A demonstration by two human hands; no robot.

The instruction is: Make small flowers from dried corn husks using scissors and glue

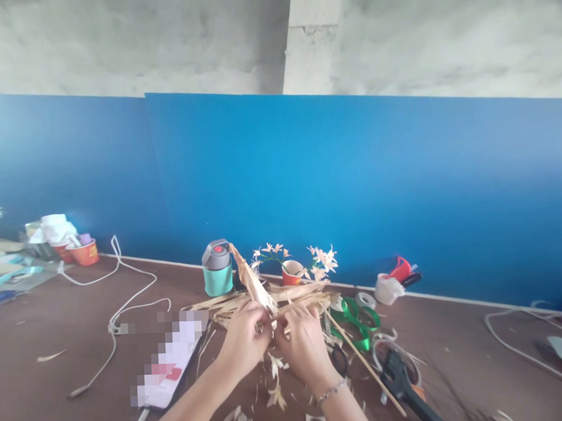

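Note:
My left hand (246, 334) and my right hand (304, 342) meet low in the middle of the view, fingertips pinched close together. What lies between the fingers is small and mostly hidden. Just behind them rises a pale dried husk (253, 282), its lower end near my left fingers. A heap of dried husk strips (302, 292) spreads on the table beyond both hands. Below my hands show pale husk flowers (276, 396); I cannot tell whether the upper one hangs or lies flat. A red cup (292, 273) behind the heap stands beside white flowers (323, 261) on green stems.
A turquoise bottle (217, 277) stands behind the heap. To the left lie a phone (173, 361) and a white cable (136, 295). Green ribbon (359, 324), a tape roll (366, 301) and a black tool (402, 381) lie to the right. A blue partition (307, 173) bounds the table.

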